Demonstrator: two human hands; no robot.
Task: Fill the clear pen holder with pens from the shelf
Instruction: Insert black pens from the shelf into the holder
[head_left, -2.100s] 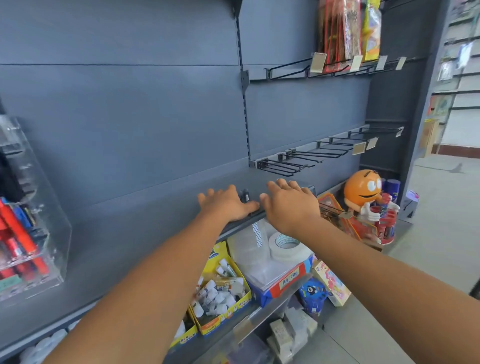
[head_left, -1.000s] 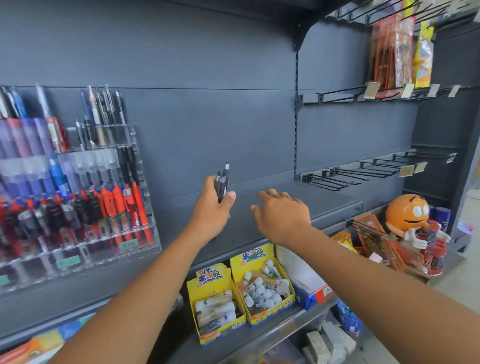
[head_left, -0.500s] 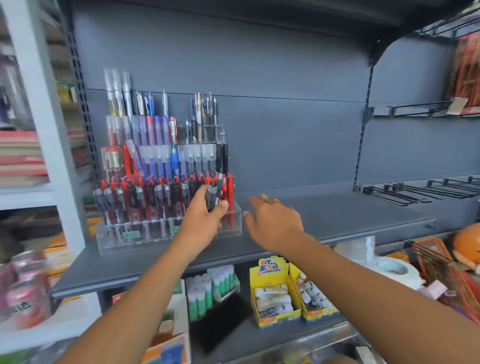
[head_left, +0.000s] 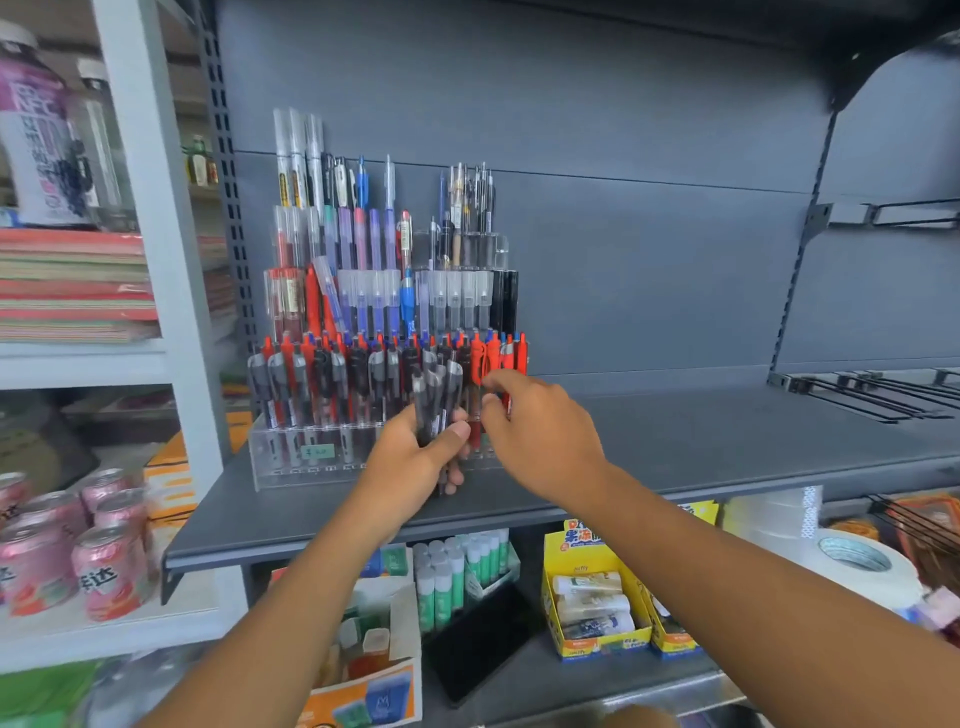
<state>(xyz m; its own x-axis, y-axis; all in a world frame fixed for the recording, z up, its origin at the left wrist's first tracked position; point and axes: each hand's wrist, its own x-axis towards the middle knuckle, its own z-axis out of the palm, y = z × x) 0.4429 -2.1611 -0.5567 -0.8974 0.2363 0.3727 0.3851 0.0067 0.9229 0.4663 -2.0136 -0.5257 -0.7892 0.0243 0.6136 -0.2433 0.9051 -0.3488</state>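
Note:
A clear tiered pen holder (head_left: 291, 457) stands on the grey shelf (head_left: 701, 441), packed with red, black, blue and purple pens. My left hand (head_left: 415, 457) grips a small bundle of dark pens (head_left: 436, 395) upright, right in front of the holder's lower rows. My right hand (head_left: 540, 426) is just to the right of the bundle, thumb and fingers curved toward the red pens at the holder's right end; I cannot tell whether it touches one.
Right of the holder the grey shelf runs on to black wire hooks (head_left: 872, 395). Below sit glue sticks (head_left: 457, 571), yellow boxes (head_left: 597, 608) and a tape roll (head_left: 852, 561). A white rack on the left holds pink cans (head_left: 72, 551) and stacked notebooks (head_left: 72, 286).
The view swung left from the bare shelf to the pen holder. My left hand, which picked up dark pens, carried them to the holder's front; my right hand followed to its right end.

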